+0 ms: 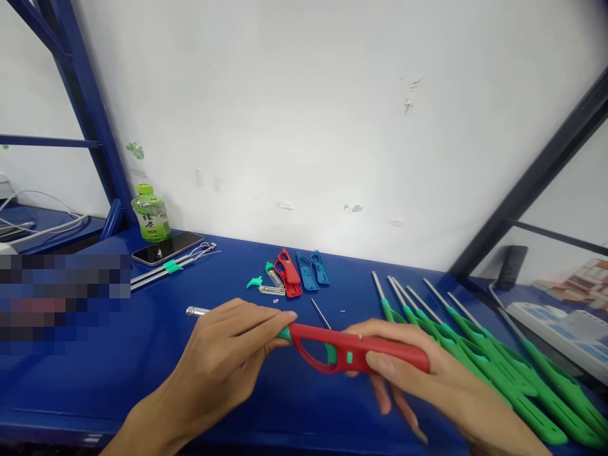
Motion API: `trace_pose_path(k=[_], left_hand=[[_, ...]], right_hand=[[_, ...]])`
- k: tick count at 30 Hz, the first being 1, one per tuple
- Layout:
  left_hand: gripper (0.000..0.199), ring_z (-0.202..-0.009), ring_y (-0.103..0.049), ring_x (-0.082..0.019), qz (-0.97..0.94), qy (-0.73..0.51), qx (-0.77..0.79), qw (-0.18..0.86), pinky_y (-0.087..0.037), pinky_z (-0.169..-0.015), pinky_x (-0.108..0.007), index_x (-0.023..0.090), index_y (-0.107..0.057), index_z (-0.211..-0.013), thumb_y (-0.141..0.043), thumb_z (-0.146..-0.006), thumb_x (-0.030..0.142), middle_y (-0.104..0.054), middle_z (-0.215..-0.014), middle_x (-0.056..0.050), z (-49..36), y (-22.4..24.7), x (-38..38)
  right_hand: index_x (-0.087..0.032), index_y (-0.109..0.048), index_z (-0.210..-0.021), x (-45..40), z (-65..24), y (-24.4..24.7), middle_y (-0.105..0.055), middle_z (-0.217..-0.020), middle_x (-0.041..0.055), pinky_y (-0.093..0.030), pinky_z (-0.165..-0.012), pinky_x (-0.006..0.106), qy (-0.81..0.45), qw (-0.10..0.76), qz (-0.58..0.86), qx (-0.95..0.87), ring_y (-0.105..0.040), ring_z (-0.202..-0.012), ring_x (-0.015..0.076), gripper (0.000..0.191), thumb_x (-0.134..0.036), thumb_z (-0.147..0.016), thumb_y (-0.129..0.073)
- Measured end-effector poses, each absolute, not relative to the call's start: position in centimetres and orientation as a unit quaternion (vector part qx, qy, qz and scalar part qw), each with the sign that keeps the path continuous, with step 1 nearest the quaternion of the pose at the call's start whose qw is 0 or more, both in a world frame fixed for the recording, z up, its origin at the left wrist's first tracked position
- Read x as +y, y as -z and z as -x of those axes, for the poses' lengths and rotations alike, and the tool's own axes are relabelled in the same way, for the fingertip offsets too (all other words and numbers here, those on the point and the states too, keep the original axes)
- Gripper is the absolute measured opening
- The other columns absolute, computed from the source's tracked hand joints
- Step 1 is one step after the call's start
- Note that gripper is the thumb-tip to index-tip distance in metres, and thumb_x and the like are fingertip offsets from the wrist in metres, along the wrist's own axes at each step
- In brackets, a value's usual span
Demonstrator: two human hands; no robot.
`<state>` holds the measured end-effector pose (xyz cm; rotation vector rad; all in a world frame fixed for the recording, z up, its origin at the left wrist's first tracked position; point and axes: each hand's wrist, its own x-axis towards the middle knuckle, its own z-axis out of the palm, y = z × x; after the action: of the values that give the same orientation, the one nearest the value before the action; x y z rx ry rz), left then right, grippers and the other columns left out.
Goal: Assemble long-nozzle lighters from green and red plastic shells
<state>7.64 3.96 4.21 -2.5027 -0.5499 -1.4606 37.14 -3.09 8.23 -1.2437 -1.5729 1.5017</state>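
Observation:
A red lighter point(313, 337) with a long metal tube, a green collar and a green trigger lies level between my two hands. My left hand point(228, 351) is closed round the tube near the green collar, and the silver tip sticks out to its left. The red handle is held by my right hand point(408, 367), thumb on the near side and index finger along the top, with the lower fingers hanging loose. Behind the lighter a thin metal rod point(320, 313) lies on the blue table point(156, 342).
Several green lighters point(470, 348) lie at right. Red shells point(288, 272), blue shells point(311, 271) and small green parts point(255, 282) are near the wall. At left are metal tubes with wires point(161, 271), a phone point(168, 247) and a bottle point(152, 215).

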Motion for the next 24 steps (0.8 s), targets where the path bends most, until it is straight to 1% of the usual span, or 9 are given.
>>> trace_pose_path(k=[2,4,5,9,11,14,19,21,24], left_hand=[[0.022,-0.079,-0.080,-0.015,0.839,0.503,-0.181,0.100,-0.060,-0.074,-0.029,0.019,-0.071,-0.128,-0.060,-0.111,0.009,-0.087,-0.102,-0.004,-7.8,-4.3,4.1],[0.024,-0.080,-0.080,-0.015,0.836,0.507,-0.181,0.103,-0.060,-0.075,-0.030,0.020,-0.071,-0.128,-0.061,-0.110,0.008,-0.087,-0.103,-0.004,-7.8,-4.3,4.4],[0.025,-0.083,-0.081,-0.015,0.835,0.507,-0.183,0.105,-0.060,-0.077,-0.030,0.020,-0.071,-0.128,-0.062,-0.109,0.007,-0.087,-0.105,-0.004,-7.7,-4.2,4.6],[0.031,-0.089,-0.082,-0.017,0.833,0.503,-0.200,0.112,-0.061,-0.083,-0.030,0.024,-0.074,-0.129,-0.063,-0.107,0.006,-0.087,-0.105,-0.002,-7.0,-3.9,5.2],[0.033,-0.091,-0.082,-0.017,0.835,0.501,-0.201,0.105,-0.061,-0.085,-0.030,0.025,-0.073,-0.131,-0.062,-0.107,0.005,-0.087,-0.106,-0.003,-6.9,-3.7,5.4],[0.030,-0.092,-0.081,-0.017,0.836,0.505,-0.194,0.092,-0.061,-0.086,-0.030,0.023,-0.073,-0.131,-0.064,-0.107,0.006,-0.087,-0.109,-0.004,-7.2,-3.5,5.5],[0.027,-0.094,-0.080,-0.017,0.841,0.495,-0.198,0.090,-0.061,-0.088,-0.031,0.021,-0.072,-0.129,-0.062,-0.109,0.006,-0.086,-0.111,-0.003,-7.6,-3.0,5.6],[0.029,-0.104,-0.081,-0.019,0.841,0.489,-0.212,0.097,-0.062,-0.095,-0.034,0.022,-0.071,-0.133,-0.061,-0.110,0.008,-0.086,-0.115,-0.004,-7.8,-2.7,5.5],[0.044,-0.137,-0.070,-0.029,0.830,0.476,-0.267,0.116,-0.060,-0.113,-0.047,0.023,-0.063,-0.152,-0.058,-0.110,0.011,-0.078,-0.139,-0.011,-8.1,-2.2,5.0]], right_hand=[[-0.028,-0.057,-0.157,-2.7,-37.3,-7.6,-0.080,-0.103,0.0076,-0.051,-0.046,0.015,-0.655,0.318,0.382,-0.570,-0.072,-0.065,0.0124,0.068,-0.060,-0.100,-0.078],[-0.030,-0.049,-0.163,-2.1,-37.1,-7.0,-0.081,-0.118,0.0123,-0.051,-0.044,0.012,-0.714,0.324,0.317,-0.534,-0.079,-0.074,0.0153,0.076,-0.053,-0.098,-0.082],[-0.029,-0.048,-0.163,-1.8,-36.9,-6.8,-0.081,-0.119,0.0135,-0.050,-0.043,0.011,-0.731,0.324,0.303,-0.518,-0.080,-0.074,0.0152,0.077,-0.050,-0.097,-0.083],[-0.026,-0.040,-0.168,-1.2,-35.8,-6.6,-0.083,-0.100,0.0106,-0.045,-0.040,0.010,-0.765,0.307,0.289,-0.486,-0.066,-0.050,0.0080,0.092,-0.044,-0.091,-0.087],[-0.025,-0.041,-0.167,-1.1,-35.6,-6.6,-0.083,-0.099,0.0103,-0.047,-0.042,0.011,-0.770,0.304,0.273,-0.490,-0.065,-0.050,0.0085,0.095,-0.044,-0.088,-0.089],[-0.024,-0.045,-0.164,-1.0,-35.7,-6.4,-0.082,-0.096,0.0080,-0.050,-0.045,0.013,-0.765,0.312,0.256,-0.502,-0.064,-0.051,0.0082,0.085,-0.037,-0.090,-0.086],[-0.026,-0.048,-0.161,-1.0,-35.6,-6.2,-0.079,-0.094,0.0046,-0.048,-0.044,0.015,-0.742,0.354,0.237,-0.517,-0.064,-0.056,0.0110,0.084,-0.029,-0.086,-0.084],[-0.026,-0.048,-0.161,-1.0,-35.5,-6.1,-0.078,-0.090,0.0030,-0.048,-0.044,0.017,-0.734,0.356,0.247,-0.523,-0.063,-0.056,0.0117,0.085,-0.029,-0.084,-0.084],[-0.024,-0.049,-0.157,-1.1,-35.4,-6.1,-0.075,-0.078,0.0001,-0.039,-0.040,0.016,-0.720,0.376,0.275,-0.514,-0.050,-0.046,0.0090,0.083,-0.029,-0.081,-0.082]])
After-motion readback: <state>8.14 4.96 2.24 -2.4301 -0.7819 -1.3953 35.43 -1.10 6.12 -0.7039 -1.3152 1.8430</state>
